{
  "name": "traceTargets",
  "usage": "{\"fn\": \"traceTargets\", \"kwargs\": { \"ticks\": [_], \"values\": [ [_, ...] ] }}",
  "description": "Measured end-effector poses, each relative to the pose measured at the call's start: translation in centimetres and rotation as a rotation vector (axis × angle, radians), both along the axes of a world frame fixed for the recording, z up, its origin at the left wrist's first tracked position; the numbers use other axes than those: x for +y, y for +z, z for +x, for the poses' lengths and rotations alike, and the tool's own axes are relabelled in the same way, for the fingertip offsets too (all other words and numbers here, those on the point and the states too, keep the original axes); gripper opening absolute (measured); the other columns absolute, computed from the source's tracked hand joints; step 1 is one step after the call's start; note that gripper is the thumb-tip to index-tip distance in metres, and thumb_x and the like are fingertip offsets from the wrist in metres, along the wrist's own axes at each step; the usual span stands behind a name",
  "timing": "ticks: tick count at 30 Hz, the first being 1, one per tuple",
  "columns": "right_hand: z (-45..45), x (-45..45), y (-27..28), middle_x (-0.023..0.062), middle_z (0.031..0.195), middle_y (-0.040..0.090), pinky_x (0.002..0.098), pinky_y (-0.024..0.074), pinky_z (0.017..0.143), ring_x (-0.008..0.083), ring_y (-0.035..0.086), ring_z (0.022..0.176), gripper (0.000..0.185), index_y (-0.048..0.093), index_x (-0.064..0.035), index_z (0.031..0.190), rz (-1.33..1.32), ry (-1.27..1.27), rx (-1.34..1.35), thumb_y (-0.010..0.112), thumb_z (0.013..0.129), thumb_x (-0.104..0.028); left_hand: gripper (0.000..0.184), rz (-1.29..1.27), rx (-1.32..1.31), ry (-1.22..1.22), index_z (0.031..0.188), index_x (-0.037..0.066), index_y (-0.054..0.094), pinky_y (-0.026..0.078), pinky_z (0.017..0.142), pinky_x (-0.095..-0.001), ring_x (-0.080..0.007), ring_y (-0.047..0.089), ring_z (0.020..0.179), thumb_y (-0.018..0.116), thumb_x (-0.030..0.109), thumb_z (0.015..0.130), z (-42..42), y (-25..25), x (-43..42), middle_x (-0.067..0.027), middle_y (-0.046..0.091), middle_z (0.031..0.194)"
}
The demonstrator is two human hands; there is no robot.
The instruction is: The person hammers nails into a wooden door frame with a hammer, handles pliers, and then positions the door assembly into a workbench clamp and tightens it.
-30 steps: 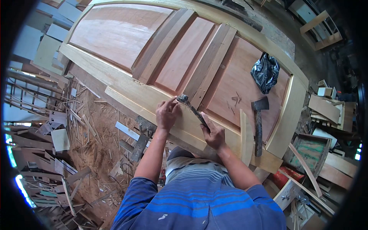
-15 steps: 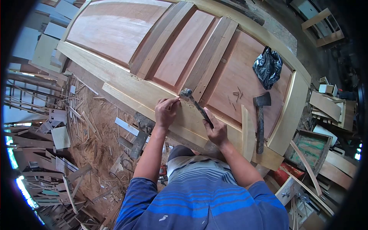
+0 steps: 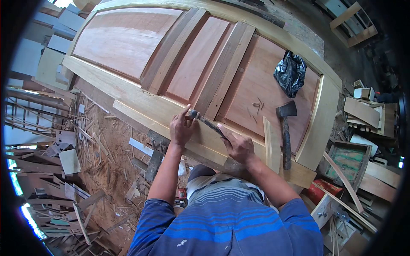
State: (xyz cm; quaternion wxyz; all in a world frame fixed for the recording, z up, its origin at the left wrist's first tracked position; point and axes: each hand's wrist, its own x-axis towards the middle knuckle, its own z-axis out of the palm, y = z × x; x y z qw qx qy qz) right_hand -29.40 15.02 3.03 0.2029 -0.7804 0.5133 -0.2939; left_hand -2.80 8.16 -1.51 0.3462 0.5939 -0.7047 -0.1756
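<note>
The right hand [image 3: 239, 147] has its grip clamped around the handle of a dark, slim hammer [image 3: 209, 123], which lies low over the near rail [image 3: 106, 81] of a large panelled wooden door [image 3: 128, 40]. The hammer's head is close beside the thumb and forefinger of the left hand [image 3: 183, 130]; whether that grip is together on something small cannot be told.

The door looks well advanced: three reddish panels sit within the pale frame, and two brown wooden crossbars [image 3: 175, 49] [image 3: 226, 68] run between them. Detail work at the near rail seems to be what is left, judging by the hands there. Several thin brown wooden slivers [image 3: 256, 105] lie loose on the right panel, and a pale curved wooden strip [image 3: 273, 147] lies across the near rail, apparently unfixed.

A crumpled black plastic bag [image 3: 290, 74] rests on the right panel, with a dark-handled hatchet [image 3: 285, 132] nearer, its handle towards the near side. A worn grey desk [image 3: 309, 38] shows past the door's far edge.

Around it is a cluttered workshop: brown floor [image 3: 111, 170] strewn with sawdust and offcuts on the left, pale flat boards [image 3: 25, 51] stacked at far left, a green-bottomed wooden tray [image 3: 346, 164] and red container [image 3: 322, 192] at near right, and a pale wooden frame [image 3: 363, 37] at far right.
</note>
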Motion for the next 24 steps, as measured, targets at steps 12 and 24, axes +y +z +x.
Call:
{"fn": "traceTargets", "kwargs": {
  "ticks": [12, 24],
  "values": [
    [0.1, 0.2, 1.9, 0.0081, 0.066, 0.054, 0.0449, 0.0500, 0.052, 0.0261, 0.059, 0.053, 0.062, 0.056, -0.0197, 0.158, -0.054, 0.017, -0.011, 0.070, 0.098, -0.017, 0.078, -0.051, -0.011, -0.046, 0.155, 0.015, 0.056, 0.058, 0.088, -0.0441, -0.0310, 0.074, 0.088, 0.085, 0.011, 0.082, 0.4, -0.6, -0.1, -0.0083, 0.078, 0.092],
    [-0.8, 2.8, -2.9, 0.0171, 0.076, 0.071, 0.0510, 0.0526, 0.055, 0.0362, 0.070, 0.061, 0.065, 0.050, -0.0265, 0.161, 0.143, -0.197, -0.171, 0.071, 0.099, -0.022, 0.017, -0.106, -0.026, -0.112, 0.106, 0.008, 0.074, 0.057, 0.084, -0.0452, -0.0354, 0.072, 0.089, 0.076, 0.006, 0.089, 0.1, -0.4, -0.1, -0.0128, 0.077, 0.096]
  ]
}}
